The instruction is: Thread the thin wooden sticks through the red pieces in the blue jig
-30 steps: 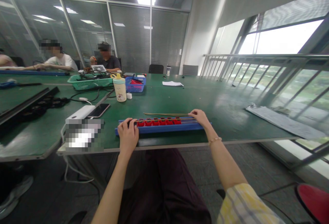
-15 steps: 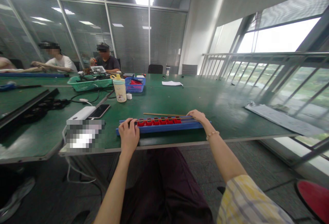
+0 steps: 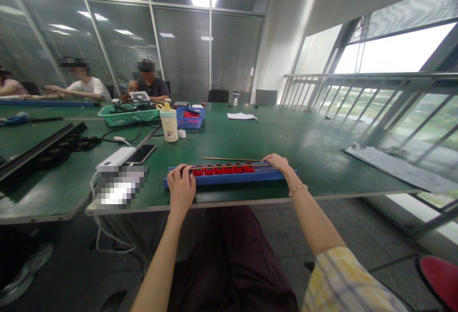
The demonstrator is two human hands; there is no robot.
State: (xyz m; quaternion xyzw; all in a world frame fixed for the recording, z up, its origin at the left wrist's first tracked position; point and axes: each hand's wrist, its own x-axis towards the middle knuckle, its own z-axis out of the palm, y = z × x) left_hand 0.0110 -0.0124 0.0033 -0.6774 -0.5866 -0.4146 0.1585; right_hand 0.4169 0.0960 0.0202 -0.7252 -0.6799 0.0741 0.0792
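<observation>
A yellow-lidded cream drink bottle (image 3: 169, 127) stands on the green surface (image 3: 304, 135) before a green basket (image 3: 125, 119) and a blue basket (image 3: 191, 122); a smartphone (image 3: 143, 154) lies left, a paper-covered clipboard (image 3: 393, 165) right.

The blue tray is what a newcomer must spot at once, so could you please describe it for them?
Find the green table and go to its near edge, at mid-view. There, with the left hand and right hand near its ends, lies the blue tray. Unlike the squat blue basket farther back, it is long and low, with a row of red parts inside.
</observation>
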